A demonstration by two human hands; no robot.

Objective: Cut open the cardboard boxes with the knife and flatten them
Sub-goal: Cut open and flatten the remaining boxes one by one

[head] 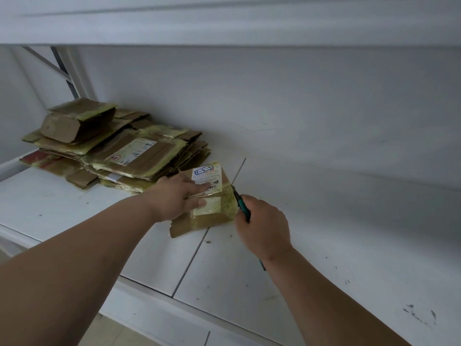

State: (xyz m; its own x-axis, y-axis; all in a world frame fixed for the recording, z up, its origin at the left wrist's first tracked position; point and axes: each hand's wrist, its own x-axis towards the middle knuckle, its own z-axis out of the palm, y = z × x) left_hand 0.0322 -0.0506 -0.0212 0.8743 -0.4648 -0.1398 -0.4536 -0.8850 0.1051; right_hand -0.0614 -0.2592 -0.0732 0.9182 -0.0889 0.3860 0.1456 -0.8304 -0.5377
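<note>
White shelf holds flattened cardboard stack against wall.

white shelf board, grey wall

No text can be read: print on the box label and the stacked-cardboard label is blurred.
</note>
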